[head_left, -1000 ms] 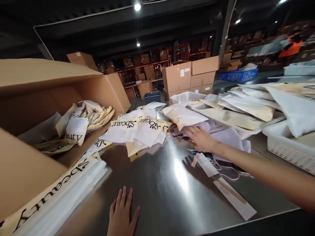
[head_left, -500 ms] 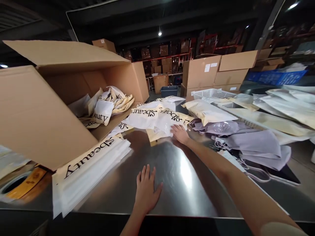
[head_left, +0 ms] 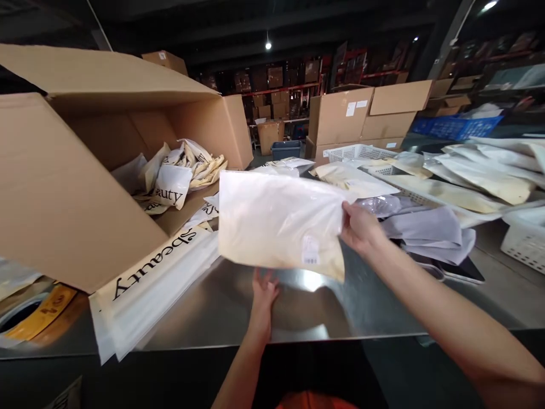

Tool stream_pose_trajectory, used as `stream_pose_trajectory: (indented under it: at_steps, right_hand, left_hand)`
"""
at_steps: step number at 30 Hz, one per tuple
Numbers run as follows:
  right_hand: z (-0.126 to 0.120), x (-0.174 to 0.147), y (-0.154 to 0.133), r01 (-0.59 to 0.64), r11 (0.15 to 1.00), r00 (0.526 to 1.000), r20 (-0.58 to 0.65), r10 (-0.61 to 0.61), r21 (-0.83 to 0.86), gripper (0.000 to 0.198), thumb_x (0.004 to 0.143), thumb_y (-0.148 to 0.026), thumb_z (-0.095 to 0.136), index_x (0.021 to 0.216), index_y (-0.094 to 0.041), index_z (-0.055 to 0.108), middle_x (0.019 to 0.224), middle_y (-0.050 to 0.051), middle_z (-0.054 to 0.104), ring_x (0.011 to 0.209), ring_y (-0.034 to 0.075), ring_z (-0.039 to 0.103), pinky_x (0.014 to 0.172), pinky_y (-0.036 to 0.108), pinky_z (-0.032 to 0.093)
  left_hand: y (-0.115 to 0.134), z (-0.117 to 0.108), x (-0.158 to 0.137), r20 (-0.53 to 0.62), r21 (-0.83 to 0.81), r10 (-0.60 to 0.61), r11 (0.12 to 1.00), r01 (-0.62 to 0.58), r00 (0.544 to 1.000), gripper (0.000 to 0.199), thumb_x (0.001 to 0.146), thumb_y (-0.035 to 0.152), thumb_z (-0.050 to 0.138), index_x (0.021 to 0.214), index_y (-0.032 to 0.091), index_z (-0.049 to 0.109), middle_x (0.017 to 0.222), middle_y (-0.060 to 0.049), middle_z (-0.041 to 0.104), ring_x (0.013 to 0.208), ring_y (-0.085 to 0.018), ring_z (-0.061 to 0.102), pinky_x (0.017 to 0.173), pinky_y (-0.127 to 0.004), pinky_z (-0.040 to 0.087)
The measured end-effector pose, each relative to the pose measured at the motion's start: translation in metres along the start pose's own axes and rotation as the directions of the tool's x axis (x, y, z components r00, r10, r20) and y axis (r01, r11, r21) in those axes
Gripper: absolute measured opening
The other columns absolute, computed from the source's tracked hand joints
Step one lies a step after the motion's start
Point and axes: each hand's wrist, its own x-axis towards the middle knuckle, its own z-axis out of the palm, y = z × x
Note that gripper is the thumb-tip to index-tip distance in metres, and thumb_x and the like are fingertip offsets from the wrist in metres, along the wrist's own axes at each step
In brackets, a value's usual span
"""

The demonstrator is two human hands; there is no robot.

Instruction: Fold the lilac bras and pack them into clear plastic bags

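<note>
My right hand [head_left: 360, 227] pinches the right edge of a cream-white plastic mailing bag [head_left: 276, 218], holding it up above the metal table. A small barcode label [head_left: 310, 250] shows near the bag's lower right. Below the bag, my left hand [head_left: 264, 289] is open, its fingers apart; the fingertips are partly hidden at the bag's lower edge. To the left lies a stack of flat bags [head_left: 166, 284] printed "sbeauty". Behind it, a large cardboard box [head_left: 76, 193] on its side contains several filled bags [head_left: 172, 184].
A roll of yellow tape [head_left: 45, 312] lies at the left. On the right are folded grey cloth pieces [head_left: 426, 230], a dark flat object [head_left: 462, 271] and a white basket [head_left: 525, 238]. More bags and cardboard boxes [head_left: 340, 116] stand beyond the table.
My right hand has taken a mailing bag from the pile and lifted it towards me, its plain labelled side now showing. My left hand has moved slightly forward, under the bag.
</note>
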Motion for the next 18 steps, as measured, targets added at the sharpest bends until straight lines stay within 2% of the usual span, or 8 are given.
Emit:
stream_pose_trajectory:
  at_steps: [3,5,7,10,11,12,16,18]
  right_hand:
    - [-0.035,-0.092,0.035,-0.345,0.937,0.936,-0.05,0.347,0.049,0.006,0.086,-0.014,0.051,0.09,-0.016,0.055,0.074,0.003,0.064,0.062,0.013,0.063,0.06,0.026,0.055]
    - [-0.057,-0.157,0.058,-0.53,0.847,0.847,-0.022,0.531,0.031,0.015,0.08,-0.018,0.061,0.096,-0.018,0.059,0.078,0.003,0.067,0.068,0.016,0.066,0.061,0.028,0.057]
    - [-0.075,-0.212,0.069,-0.641,0.751,0.72,0.213,0.66,-0.16,0.022,0.081,-0.028,0.064,0.102,-0.021,0.063,0.083,0.002,0.069,0.078,0.019,0.068,0.064,0.028,0.057]
    - [-0.09,-0.257,0.059,-0.34,0.759,0.313,0.694,0.648,-0.555,0.02,0.081,-0.03,0.067,0.098,-0.021,0.072,0.079,0.001,0.071,0.074,0.017,0.068,0.066,0.024,0.052]
    - [-0.093,-0.26,0.052,-0.186,0.784,0.261,0.74,0.62,-0.592,0.017,0.082,-0.029,0.066,0.094,-0.021,0.073,0.079,0.0,0.071,0.072,0.016,0.067,0.066,0.023,0.049]
    - [-0.096,-0.258,0.045,-0.054,0.789,0.3,0.743,0.598,-0.612,0.016,0.084,-0.03,0.064,0.091,-0.021,0.074,0.08,0.0,0.071,0.073,0.015,0.066,0.067,0.022,0.048]
    - [-0.122,-0.219,0.032,0.112,0.529,0.87,0.34,0.357,-0.841,0.034,0.095,-0.045,0.046,0.102,-0.022,0.07,0.091,0.005,0.071,0.076,0.018,0.065,0.069,0.027,0.046]
    - [-0.138,-0.198,0.037,0.023,0.308,0.976,0.088,0.2,-0.951,0.044,0.096,-0.051,0.042,0.12,-0.02,0.062,0.099,0.008,0.069,0.077,0.021,0.065,0.067,0.03,0.045]
  left_hand:
    - [0.021,0.004,0.008,-0.16,-0.27,-0.086,0.962,0.04,0.983,0.069,0.07,0.045,0.079,0.129,0.02,0.053,0.131,-0.015,0.062,0.116,-0.028,0.062,0.094,-0.04,0.054]
    - [0.042,-0.008,0.027,-0.139,-0.098,-0.025,0.995,0.011,0.99,0.073,0.064,0.034,0.085,0.128,0.018,0.054,0.126,-0.014,0.065,0.11,-0.029,0.065,0.091,-0.039,0.055]
    - [0.065,-0.025,0.05,0.048,0.318,-0.041,0.948,0.023,0.998,0.079,0.067,0.035,0.083,0.134,0.012,0.048,0.13,-0.021,0.061,0.11,-0.033,0.065,0.091,-0.046,0.054]
    - [0.097,-0.041,0.068,0.013,0.865,0.115,0.497,-0.069,0.993,0.077,0.073,0.034,0.079,0.138,0.008,0.046,0.151,-0.027,0.037,0.133,-0.043,0.044,0.107,-0.061,0.037]
    - [0.105,-0.04,0.065,0.041,0.933,0.178,0.346,-0.102,0.983,0.074,0.076,0.034,0.075,0.139,0.009,0.046,0.155,-0.025,0.031,0.139,-0.044,0.035,0.11,-0.064,0.029]
    - [0.11,-0.037,0.056,0.108,0.96,0.219,0.229,-0.159,0.97,0.069,0.081,0.036,0.07,0.14,0.01,0.045,0.156,-0.023,0.029,0.142,-0.043,0.03,0.112,-0.064,0.026]
    - [0.087,-0.015,-0.018,0.529,0.845,0.244,-0.063,-0.531,0.813,0.056,0.095,0.046,0.044,0.143,0.018,0.045,0.147,-0.013,0.05,0.135,-0.029,0.046,0.11,-0.049,0.038]
    - [0.054,-0.013,-0.05,0.685,0.728,0.134,-0.153,-0.668,0.716,0.051,0.096,0.044,0.043,0.143,0.024,0.047,0.145,-0.008,0.052,0.134,-0.029,0.047,0.109,-0.05,0.039]
